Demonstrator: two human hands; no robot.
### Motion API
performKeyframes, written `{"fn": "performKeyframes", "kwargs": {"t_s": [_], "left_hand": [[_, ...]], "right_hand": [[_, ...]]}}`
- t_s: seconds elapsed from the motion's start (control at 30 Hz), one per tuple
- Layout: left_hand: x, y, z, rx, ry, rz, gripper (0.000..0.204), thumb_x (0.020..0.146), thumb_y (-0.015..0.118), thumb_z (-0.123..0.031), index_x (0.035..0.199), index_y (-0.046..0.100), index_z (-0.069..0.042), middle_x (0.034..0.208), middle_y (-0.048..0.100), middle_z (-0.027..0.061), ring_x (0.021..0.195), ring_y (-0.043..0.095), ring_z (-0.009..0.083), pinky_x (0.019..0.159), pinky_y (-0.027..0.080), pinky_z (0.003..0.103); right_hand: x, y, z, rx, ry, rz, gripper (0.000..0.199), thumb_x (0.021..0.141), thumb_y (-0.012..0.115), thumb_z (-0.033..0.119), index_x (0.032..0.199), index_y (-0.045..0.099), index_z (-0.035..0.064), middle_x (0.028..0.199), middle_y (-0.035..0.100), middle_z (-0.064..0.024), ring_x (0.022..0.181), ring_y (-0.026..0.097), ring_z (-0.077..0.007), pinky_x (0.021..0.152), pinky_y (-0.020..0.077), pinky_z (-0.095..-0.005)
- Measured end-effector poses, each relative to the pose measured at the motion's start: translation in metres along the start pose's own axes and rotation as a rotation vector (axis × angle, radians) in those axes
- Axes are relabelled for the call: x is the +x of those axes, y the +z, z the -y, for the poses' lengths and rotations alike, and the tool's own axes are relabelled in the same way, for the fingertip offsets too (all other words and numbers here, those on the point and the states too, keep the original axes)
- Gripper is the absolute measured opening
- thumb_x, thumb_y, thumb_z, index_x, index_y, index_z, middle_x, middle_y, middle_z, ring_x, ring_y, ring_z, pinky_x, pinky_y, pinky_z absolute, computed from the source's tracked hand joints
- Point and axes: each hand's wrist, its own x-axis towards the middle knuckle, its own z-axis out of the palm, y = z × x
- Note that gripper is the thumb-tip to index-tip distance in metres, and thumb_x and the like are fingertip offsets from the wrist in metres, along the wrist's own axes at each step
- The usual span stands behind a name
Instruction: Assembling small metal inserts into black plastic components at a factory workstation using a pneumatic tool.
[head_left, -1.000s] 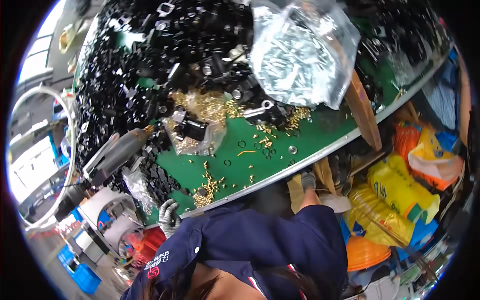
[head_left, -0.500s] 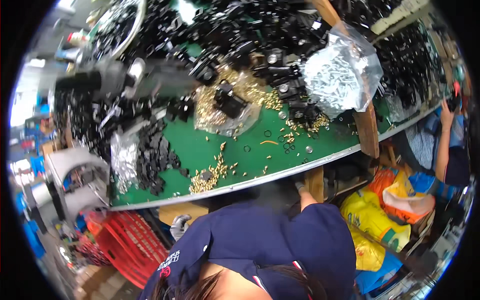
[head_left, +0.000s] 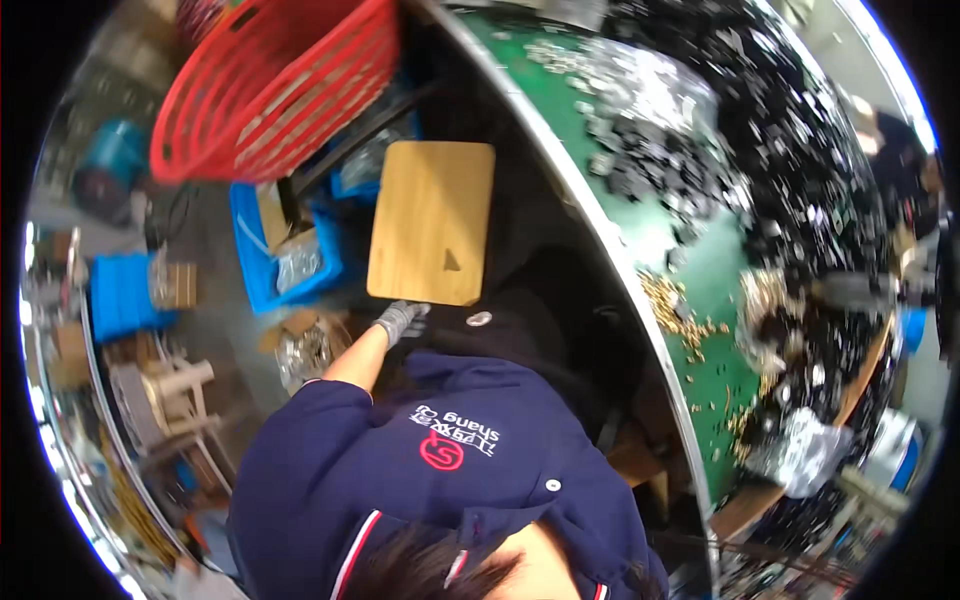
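My left hand (head_left: pixel 402 320), in a grey glove, is at the near edge of a flat wooden board (head_left: pixel 430 220) with rounded corners, much like a stool seat. Its fingers look bent against that edge, though blur and the small size soften the detail. A dark triangular mark shows low on the board, and whatever supports it is hidden. Just right of the hand lies a small pale oval thing (head_left: pixel 479 318) that I cannot make out. My right hand does not show; my torso in a navy shirt covers that side.
A red slotted basket (head_left: pixel 270 95) stands far left. Below it is a blue bin (head_left: pixel 262 250) with cardboard and plastic bags. The green worktable (head_left: pixel 640 225) curves along the right, bearing black parts (head_left: pixel 765 120), brass pieces (head_left: pixel 672 305) and a bag of silvery parts (head_left: pixel 800 452).
The view has swung left, so the worktable now lies on my right and the wooden board is in front. My left hand shows more fully; my right arm has left the view.
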Motion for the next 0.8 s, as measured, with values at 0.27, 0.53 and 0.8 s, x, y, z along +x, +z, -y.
{"fn": "performKeyframes", "kwargs": {"t_s": [0.27, 0.53, 0.8], "left_hand": [[-0.021, 0.048, -0.024, -1.239, 0.084, 0.054, 0.053, 0.085, 0.070, -0.039, 0.127, 0.051, -0.014, 0.114, 0.064, 0.0122, 0.101, 0.063, 0.0306, 0.080, 0.056, 0.044], [0.050, 0.097, -0.025, -0.768, 0.280, 0.446, 0.053, 0.083, 0.074, -0.034, 0.126, 0.051, -0.013, 0.113, 0.065, 0.0104, 0.099, 0.064, 0.0272, 0.080, 0.057, 0.045], [0.010, 0.071, -0.037, -1.512, 0.232, 0.127, 0.058, 0.077, 0.078, -0.026, 0.126, 0.052, -0.010, 0.118, 0.063, 0.0092, 0.106, 0.061, 0.0299, 0.090, 0.054, 0.046]], "right_hand": [[0.047, 0.105, 0.158, 0.051, -0.148, 0.137, 0.045, 0.094, 0.048, 0.028, 0.129, 0.053, -0.0002, 0.119, 0.062, -0.0165, 0.112, 0.055, -0.0356, 0.100, 0.0423, -0.0421], [0.015, 0.093, 0.207, 0.020, -0.143, 0.182, 0.045, 0.095, 0.047, 0.028, 0.130, 0.052, -0.0001, 0.122, 0.060, -0.0164, 0.114, 0.054, -0.0347, 0.101, 0.0414, -0.0414], [0.023, 0.120, 0.226, 0.006, -0.122, 0.329, 0.045, 0.096, 0.047, 0.027, 0.132, 0.050, 0.0000, 0.124, 0.058, -0.0163, 0.116, 0.052, -0.0338, 0.102, 0.0405, -0.0407]]}}
